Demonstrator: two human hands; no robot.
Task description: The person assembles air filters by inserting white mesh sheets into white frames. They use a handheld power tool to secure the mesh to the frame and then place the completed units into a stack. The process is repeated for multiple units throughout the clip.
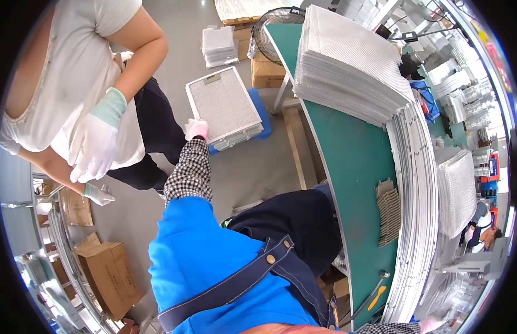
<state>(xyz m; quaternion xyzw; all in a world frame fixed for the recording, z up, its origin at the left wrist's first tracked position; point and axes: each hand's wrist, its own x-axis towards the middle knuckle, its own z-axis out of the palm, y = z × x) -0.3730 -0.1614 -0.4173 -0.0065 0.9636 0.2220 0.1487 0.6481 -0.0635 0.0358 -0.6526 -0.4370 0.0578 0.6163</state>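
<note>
My left hand (197, 129), in a pale glove with a pink cuff, reaches out to the lower left corner of a framed mesh panel (225, 106). Its fingers look closed at the frame's edge. That panel has a silver frame and tops a low stack standing on a blue base (259, 111) near the floor. At the lower right rim is my gloved right hand (432, 324), beyond the near end of long pale metal strips (411, 222). It is small and blurred there, so its grip does not show.
A green workbench (347, 150) carries a tall pile of mesh sheets (347, 67), small grey strips (388, 214), a hammer (375, 286) and a yellow tool (376, 298). At left stands a co-worker with gloved hands (97, 139). Cardboard boxes (108, 275) and a fan (278, 28) stand about.
</note>
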